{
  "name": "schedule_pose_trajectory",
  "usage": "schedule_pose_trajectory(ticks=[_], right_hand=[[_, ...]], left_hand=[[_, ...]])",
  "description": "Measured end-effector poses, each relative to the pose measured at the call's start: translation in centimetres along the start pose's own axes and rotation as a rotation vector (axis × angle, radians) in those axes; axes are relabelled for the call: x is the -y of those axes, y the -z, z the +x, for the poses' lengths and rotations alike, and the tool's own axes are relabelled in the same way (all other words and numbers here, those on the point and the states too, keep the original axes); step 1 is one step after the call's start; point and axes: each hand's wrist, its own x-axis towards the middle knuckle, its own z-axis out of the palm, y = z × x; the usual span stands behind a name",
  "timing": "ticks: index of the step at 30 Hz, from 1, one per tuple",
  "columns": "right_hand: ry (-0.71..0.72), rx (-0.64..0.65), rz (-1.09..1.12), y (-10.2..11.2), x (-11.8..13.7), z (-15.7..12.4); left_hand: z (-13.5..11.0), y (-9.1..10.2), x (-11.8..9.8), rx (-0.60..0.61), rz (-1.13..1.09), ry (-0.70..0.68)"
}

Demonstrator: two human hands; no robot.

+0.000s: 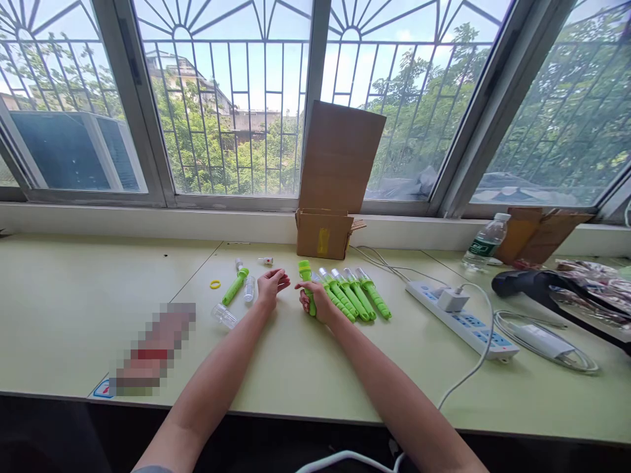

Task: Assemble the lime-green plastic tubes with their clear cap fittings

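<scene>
In my right hand (319,303) is a bright green plastic handle (305,267), held upright with its ribbed head showing above my fingers. My left hand (270,288) faces it across a small gap, thumb and fingertips pinched together; whatever is between them is too small to make out. Beside the right hand lie several similar green handles (365,297) with clear tips, side by side. Left of my left hand are another green handle (235,286), a small clear cylinder (249,289), a larger clear plastic cup (225,316), a yellow ring (215,284) and a small white part (265,261).
An open cardboard box (323,236) stands against the window wall. On the right are a white power strip (463,320) with cables, a coiled cable with an adapter (547,341), a water bottle (487,244) and a black curved object (532,284). A blurred-out patch covers part of the left table.
</scene>
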Motion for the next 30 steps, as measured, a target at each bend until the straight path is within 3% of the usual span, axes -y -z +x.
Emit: schedule_pose_trajectory(ticks=[11, 22, 26, 30], right_hand=[[-0.001, -0.004, -0.008, -0.2, 0.2, -0.2], [0.014, 0.001, -0.013, -0.3, 0.3, -0.3], [0.006, 0.003, -0.006, -0.3, 0.3, -0.3], [-0.002, 0.011, -0.002, -0.2, 0.4, -0.3]], left_hand=[[0.2, 0.0, -0.1, -0.036, -0.008, 0.025], [0.0, 0.0, 0.2, -0.016, 0.132, -0.045], [0.7, 0.3, 0.6, -0.021, 0.501, -0.209], [1.7, 0.6, 1.0, -0.14, 1.013, -0.438]])
